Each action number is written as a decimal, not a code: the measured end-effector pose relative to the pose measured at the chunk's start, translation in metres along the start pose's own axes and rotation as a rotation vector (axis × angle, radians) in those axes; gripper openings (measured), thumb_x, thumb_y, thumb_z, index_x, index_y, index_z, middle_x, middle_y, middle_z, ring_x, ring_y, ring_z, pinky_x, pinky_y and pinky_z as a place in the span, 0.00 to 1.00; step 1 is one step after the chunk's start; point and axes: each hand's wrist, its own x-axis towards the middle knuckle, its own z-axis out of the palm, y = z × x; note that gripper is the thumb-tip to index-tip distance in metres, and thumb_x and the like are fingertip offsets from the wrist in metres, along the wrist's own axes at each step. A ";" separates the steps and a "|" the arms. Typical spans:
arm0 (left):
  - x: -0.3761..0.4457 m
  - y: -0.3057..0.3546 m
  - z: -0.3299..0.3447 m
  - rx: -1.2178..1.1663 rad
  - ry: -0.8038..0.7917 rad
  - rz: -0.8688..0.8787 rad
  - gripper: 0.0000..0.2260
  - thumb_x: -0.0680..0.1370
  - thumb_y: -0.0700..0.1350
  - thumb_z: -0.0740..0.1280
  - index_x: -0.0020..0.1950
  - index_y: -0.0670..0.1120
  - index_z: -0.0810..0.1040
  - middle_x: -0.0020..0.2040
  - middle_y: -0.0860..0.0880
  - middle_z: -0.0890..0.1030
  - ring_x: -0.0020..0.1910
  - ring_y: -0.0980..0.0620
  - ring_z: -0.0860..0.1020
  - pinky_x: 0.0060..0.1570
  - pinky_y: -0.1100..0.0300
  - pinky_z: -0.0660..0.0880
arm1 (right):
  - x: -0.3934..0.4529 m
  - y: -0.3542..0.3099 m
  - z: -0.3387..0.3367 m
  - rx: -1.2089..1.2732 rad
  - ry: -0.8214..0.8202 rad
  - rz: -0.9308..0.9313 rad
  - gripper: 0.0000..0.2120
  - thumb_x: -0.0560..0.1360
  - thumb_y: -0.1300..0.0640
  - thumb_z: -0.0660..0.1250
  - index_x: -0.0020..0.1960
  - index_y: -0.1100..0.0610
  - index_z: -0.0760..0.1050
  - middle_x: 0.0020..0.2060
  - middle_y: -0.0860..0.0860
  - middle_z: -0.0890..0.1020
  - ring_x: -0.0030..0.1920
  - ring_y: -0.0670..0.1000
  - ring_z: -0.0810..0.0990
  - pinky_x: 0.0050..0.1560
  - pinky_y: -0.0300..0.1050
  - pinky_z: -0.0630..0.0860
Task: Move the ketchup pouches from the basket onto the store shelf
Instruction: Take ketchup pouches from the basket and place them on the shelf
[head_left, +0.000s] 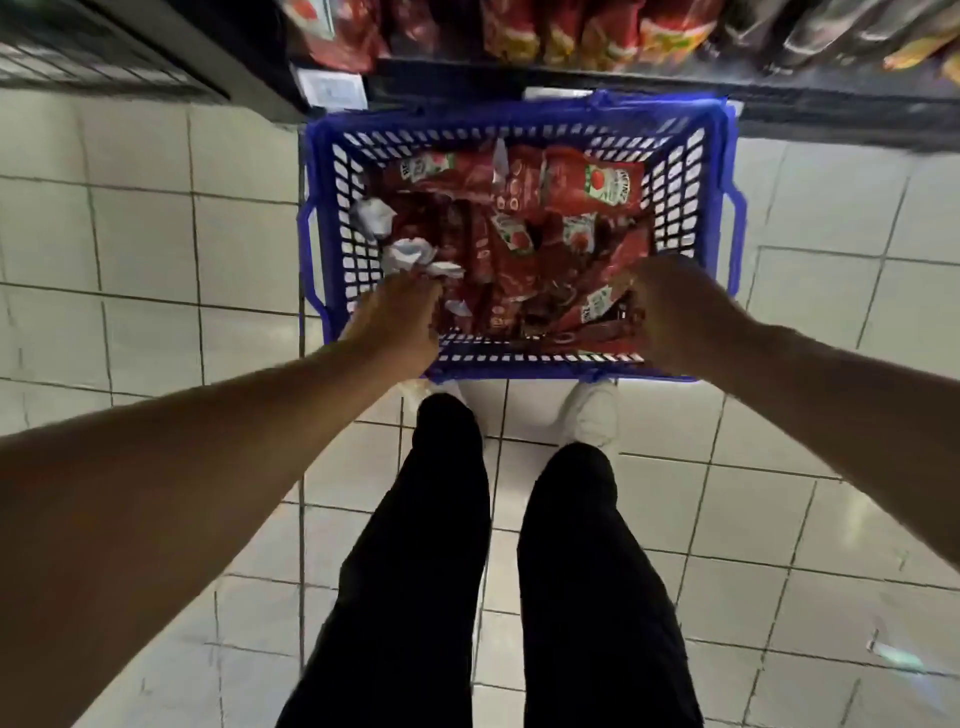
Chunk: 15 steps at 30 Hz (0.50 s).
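Observation:
A blue plastic basket stands on the tiled floor in front of my feet, holding several red ketchup pouches. Both my hands reach down into its near side. My left hand is curled over the pouches at the near left, next to some crumpled white paper. My right hand grips a bunch of pouches at the near right. The fingertips of both hands are hidden. The store shelf runs along the top, with red pouches standing on it.
A dark cabinet fills the upper left. White shelf labels hang on the shelf edge above the basket. My legs in black trousers and white shoes stand just behind the basket. Pale floor tiles lie on both sides.

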 end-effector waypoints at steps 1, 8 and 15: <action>0.023 -0.008 0.004 0.106 0.040 0.086 0.23 0.70 0.42 0.70 0.65 0.42 0.75 0.63 0.39 0.76 0.64 0.36 0.74 0.58 0.41 0.76 | 0.020 0.011 0.009 -0.037 0.009 -0.042 0.30 0.66 0.40 0.78 0.60 0.57 0.80 0.55 0.61 0.82 0.56 0.63 0.81 0.59 0.54 0.78; 0.119 -0.042 0.024 0.476 0.167 0.095 0.33 0.67 0.51 0.76 0.69 0.43 0.70 0.70 0.39 0.67 0.70 0.36 0.64 0.65 0.34 0.64 | 0.100 0.058 0.059 -0.583 0.026 -0.210 0.30 0.64 0.60 0.74 0.65 0.58 0.77 0.58 0.61 0.79 0.64 0.66 0.73 0.67 0.63 0.67; 0.125 -0.022 -0.008 -0.070 0.404 -0.049 0.28 0.73 0.54 0.70 0.70 0.46 0.68 0.65 0.43 0.76 0.63 0.41 0.74 0.60 0.44 0.74 | 0.105 0.056 0.069 -0.557 0.112 -0.129 0.35 0.59 0.63 0.79 0.66 0.58 0.77 0.61 0.59 0.80 0.67 0.66 0.73 0.66 0.66 0.66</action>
